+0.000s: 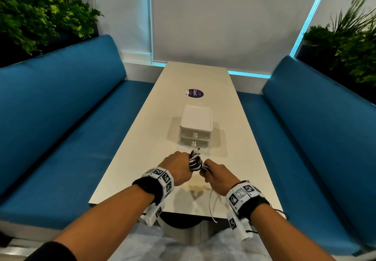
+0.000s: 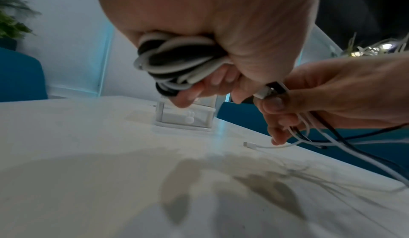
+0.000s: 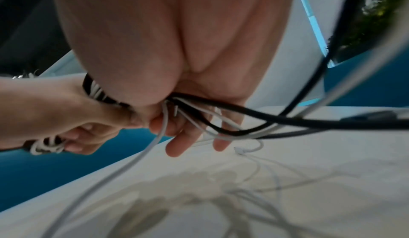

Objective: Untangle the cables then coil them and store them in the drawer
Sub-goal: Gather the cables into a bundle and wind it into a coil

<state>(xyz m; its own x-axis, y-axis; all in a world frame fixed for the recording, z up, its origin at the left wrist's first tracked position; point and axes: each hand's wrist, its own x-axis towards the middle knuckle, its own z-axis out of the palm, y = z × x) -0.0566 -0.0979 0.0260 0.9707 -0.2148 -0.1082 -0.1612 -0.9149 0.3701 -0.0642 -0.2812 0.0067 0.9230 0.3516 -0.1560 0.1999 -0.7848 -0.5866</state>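
Observation:
A coiled bundle of black and white cables (image 1: 195, 162) (image 2: 177, 63) is clenched in my left hand (image 1: 179, 165) (image 2: 221, 31) just above the table. My right hand (image 1: 215, 174) (image 3: 177, 101) grips the loose black and white strands (image 3: 221, 129) trailing from the bundle, right beside the left hand. A white strand (image 1: 211, 205) hangs off the near table edge, and a white plug (image 2: 247, 144) lies on the tabletop. The white two-drawer box (image 1: 195, 127) (image 2: 186, 115) stands just beyond the hands, both drawers closed.
The long white table (image 1: 142, 159) runs between two blue benches (image 1: 61, 118) (image 1: 317, 128). A purple round sticker (image 1: 195, 93) lies on the table behind the drawer box. Plants stand behind both benches.

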